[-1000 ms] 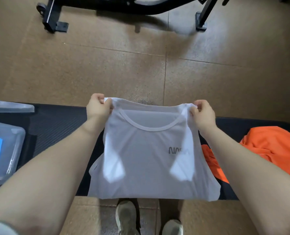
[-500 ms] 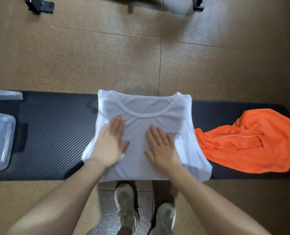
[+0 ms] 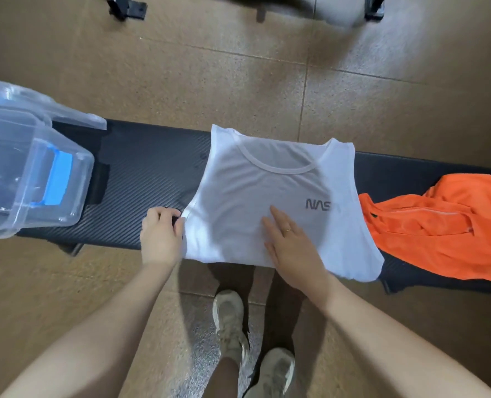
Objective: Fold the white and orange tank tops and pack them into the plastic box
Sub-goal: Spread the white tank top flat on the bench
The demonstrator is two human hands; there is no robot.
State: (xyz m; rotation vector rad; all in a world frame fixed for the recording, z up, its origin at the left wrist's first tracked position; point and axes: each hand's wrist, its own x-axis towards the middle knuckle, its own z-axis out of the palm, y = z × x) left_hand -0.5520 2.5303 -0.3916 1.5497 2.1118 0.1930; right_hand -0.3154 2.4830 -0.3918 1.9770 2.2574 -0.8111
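White top [image 3: 267, 202] flat mid-bench [image 3: 140, 179], 1st fold starting: L hand [image 3: 161, 237] pinches its left edge, R hand [image 3: 290, 239] flat, fingers straight, pressing. Next: flip edge inward.

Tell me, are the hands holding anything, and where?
The left hand pinches the white tank top at its left side edge, near the armhole. The right hand lies flat on the top's front, pressing, not gripping.
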